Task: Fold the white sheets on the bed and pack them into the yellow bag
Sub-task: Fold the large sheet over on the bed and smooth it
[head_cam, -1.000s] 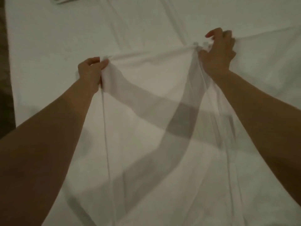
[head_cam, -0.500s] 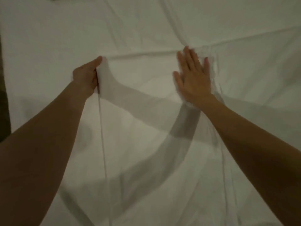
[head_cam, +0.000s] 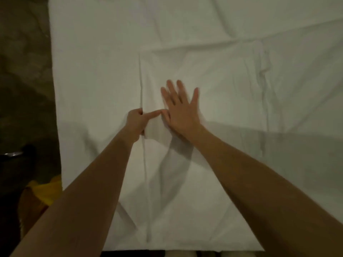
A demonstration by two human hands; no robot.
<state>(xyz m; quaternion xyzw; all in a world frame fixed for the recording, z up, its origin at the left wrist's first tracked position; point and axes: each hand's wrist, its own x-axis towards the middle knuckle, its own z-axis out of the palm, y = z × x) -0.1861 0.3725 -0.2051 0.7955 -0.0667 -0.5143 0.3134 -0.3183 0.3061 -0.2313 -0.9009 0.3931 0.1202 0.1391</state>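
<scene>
The sheet's (head_cam: 204,75) edge is pinched by the left hand (head_cam: 135,121); the right hand (head_cam: 182,110), flat and released, should be swept outward from the fingers.

A white, thin cotton sheet (head_cam: 213,75) lies folded on the white bed (head_cam: 96,52), a broad rectangle running up the middle! Its left edge is a straight doubled fold line, its far edge sits slightly crooked, and the right side is puckered with small wrinkles. Soft creases cross its surface. Down at the lower left, off the bed's side, a crumpled bright yellow bag (head_cam: 46,190) peeks out on the dark floor, only partly visible.
</scene>
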